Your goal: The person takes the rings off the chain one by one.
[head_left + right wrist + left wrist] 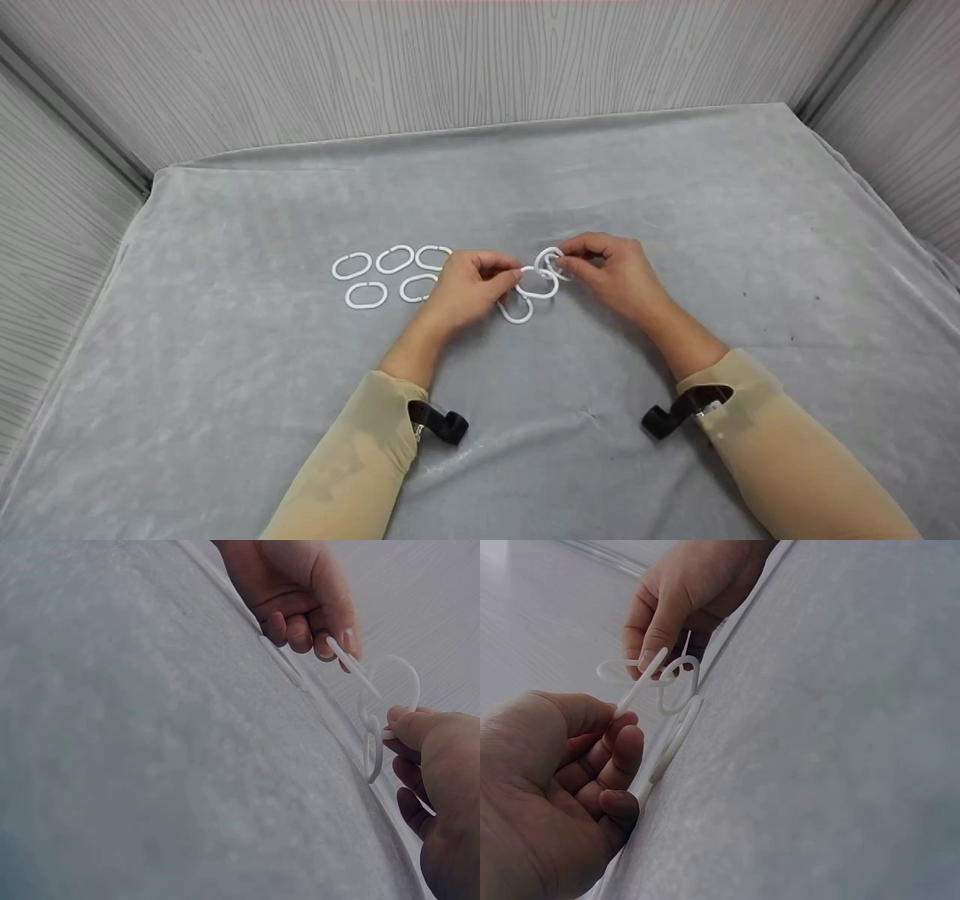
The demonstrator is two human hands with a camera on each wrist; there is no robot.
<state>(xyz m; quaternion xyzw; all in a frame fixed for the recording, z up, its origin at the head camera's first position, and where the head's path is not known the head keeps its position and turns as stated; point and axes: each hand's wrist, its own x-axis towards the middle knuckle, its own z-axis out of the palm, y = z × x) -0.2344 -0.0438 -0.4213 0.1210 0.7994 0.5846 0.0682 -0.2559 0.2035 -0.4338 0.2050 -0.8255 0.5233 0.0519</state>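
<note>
My left hand (472,289) pinches a white oval shower curtain ring (541,297) between thumb and fingers, holding it raised over the cloth. Opposite it, my right hand (611,274) pinches a second white ring (553,248) between thumb and forefinger. A third ring (379,750) is linked to the right-hand one and hangs below it in the right wrist view. The left-hand ring overlaps these two, and I cannot tell whether it is hooked through them. Just under my left fingers another loose ring (517,322) lies on the cloth, partly hidden by that hand.
Several more white rings (366,307) lie in two rough rows left of my left hand, some partly covered by it. A grey cloth (225,360) covers the table, with a few wrinkles. Pale wood-grain panels (480,60) stand behind and at both sides.
</note>
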